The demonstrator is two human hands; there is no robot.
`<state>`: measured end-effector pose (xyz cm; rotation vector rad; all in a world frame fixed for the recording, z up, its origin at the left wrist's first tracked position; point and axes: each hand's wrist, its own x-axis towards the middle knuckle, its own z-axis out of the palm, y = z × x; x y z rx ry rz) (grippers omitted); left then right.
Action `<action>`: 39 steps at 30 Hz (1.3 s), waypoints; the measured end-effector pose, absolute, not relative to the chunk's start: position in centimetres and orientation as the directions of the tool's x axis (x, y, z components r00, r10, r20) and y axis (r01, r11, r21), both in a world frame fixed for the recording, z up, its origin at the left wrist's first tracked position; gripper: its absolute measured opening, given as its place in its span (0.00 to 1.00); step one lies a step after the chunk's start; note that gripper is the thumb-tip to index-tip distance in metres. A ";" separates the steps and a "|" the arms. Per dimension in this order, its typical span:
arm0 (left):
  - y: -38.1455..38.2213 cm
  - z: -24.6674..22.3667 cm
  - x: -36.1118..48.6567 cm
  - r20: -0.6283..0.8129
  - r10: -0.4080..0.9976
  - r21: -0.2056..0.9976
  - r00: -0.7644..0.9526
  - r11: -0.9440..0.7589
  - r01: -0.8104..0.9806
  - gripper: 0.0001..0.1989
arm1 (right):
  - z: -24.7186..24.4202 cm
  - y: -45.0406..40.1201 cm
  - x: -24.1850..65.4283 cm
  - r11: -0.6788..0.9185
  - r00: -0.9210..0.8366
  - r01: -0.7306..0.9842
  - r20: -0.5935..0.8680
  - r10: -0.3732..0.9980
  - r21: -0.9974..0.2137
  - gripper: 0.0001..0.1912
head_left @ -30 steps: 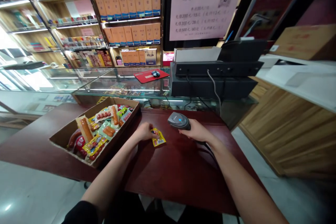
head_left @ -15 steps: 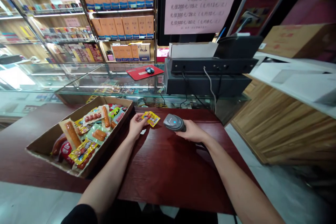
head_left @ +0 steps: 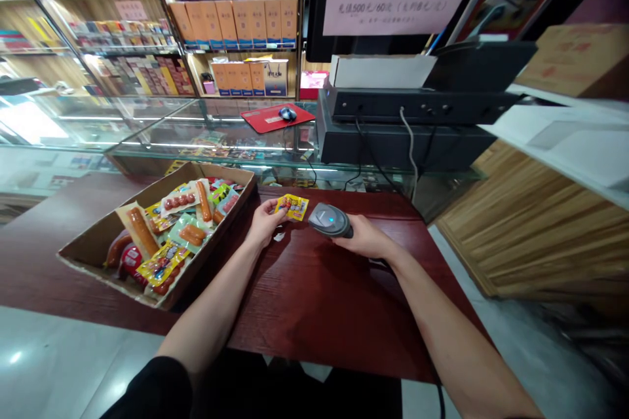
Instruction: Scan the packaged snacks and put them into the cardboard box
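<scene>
My left hand (head_left: 265, 221) pinches a small yellow snack packet (head_left: 293, 207) by its left edge, just above the dark red tabletop (head_left: 314, 301). My right hand (head_left: 367, 237) is wrapped around the handle of a grey barcode scanner (head_left: 330, 220), whose blue light is lit. The scanner's head faces the packet, a short gap apart. Left of my left arm stands an open cardboard box (head_left: 170, 294), holding several packaged sausages (head_left: 142, 232) and another yellow packet (head_left: 163, 263). A small white scrap (head_left: 279, 236) lies under my left hand.
Behind the table runs a glass display counter (head_left: 216, 124) with a red mouse pad (head_left: 260, 119) and a mouse (head_left: 287, 114). Black till equipment (head_left: 407, 137) with trailing cables stands at the back right. A wooden cabinet (head_left: 521, 222) is to the right.
The view has tilted down, so the background sits higher. The yellow packet has turned flatter toward the scanner, and the gap between them is smaller. Both hands keep their hold.
</scene>
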<state>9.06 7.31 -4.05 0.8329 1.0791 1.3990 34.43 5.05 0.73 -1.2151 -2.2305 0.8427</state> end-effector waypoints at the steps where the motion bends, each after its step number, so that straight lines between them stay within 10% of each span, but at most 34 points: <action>1: 7.3 -4.0 9.1 -0.094 0.988 0.938 -0.125 0.046 -0.344 0.25 | 0.7 5.1 34.4 0.423 -0.501 0.574 0.107 0.858 -0.701 0.18; 26: 6.0 2.2 6.4 0.007 0.963 0.924 -0.269 -0.110 -0.367 0.22 | 1.5 4.9 34.5 0.426 -0.521 0.522 0.120 0.845 -0.739 0.19; 33: 1.6 10.6 -4.2 0.249 0.806 0.961 -0.536 -0.274 0.034 0.24 | 2.0 4.2 33.6 0.498 -0.565 0.477 0.181 0.805 -0.724 0.21; 39: -5.5 8.5 -2.1 0.400 0.767 0.912 -0.503 -0.280 0.298 0.18 | 4.1 0.9 28.6 0.556 -0.543 0.442 0.284 0.790 -0.704 0.22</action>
